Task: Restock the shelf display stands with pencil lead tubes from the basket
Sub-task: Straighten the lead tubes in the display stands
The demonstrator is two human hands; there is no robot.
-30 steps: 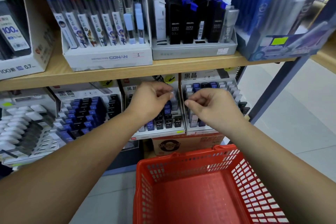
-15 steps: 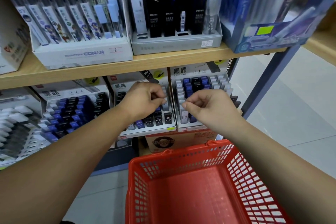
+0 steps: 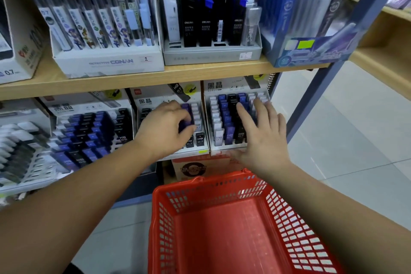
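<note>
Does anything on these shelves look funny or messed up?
One thing: in the grey stand on the upper shelf, one black tube shows its barcode side, while its neighbours show their printed fronts, so it looks turned backwards. Nothing looks spilled or broken.

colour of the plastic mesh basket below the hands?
Red. The red plastic mesh basket is one solid red throughout, shown best in the head view.
</note>
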